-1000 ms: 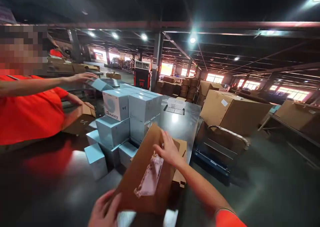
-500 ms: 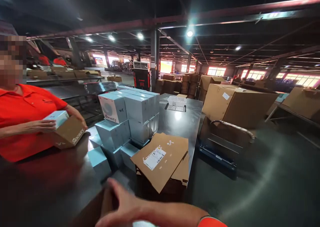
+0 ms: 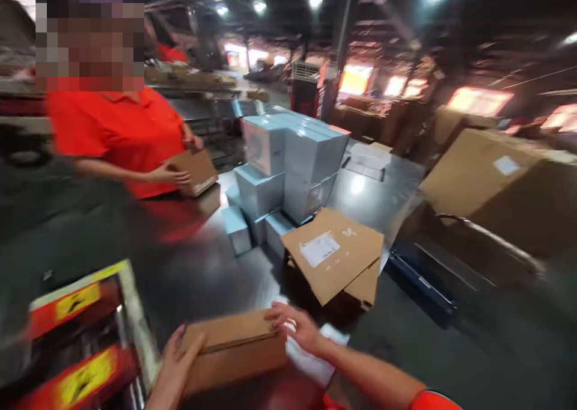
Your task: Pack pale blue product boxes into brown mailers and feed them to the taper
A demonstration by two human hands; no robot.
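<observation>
A closed brown cardboard box [image 3: 238, 344] lies at the bottom middle, between my two hands. My left hand [image 3: 178, 359] grips its left end, thumb over the top edge. My right hand [image 3: 295, 326] holds the right end with fingers on the top. White sheets [image 3: 318, 353] lie beside and below my right wrist. Beyond the box, flat brown cardboard pieces [image 3: 336, 250] with a white label are stacked on the metal table [image 3: 207, 278]. Pale blue boxes [image 3: 311, 151] stand piled behind them.
Across the table a person in a red shirt [image 3: 130, 139] holds a brown box [image 3: 196, 169]. A machine with yellow labels [image 3: 85, 374] is at lower left. To the right are a large carton [image 3: 478, 163] and a blue cart [image 3: 424, 284].
The view has swung left and down. My left hand and the whole brown box now show. The other person's box has its flap folded over the pale blue box inside.
</observation>
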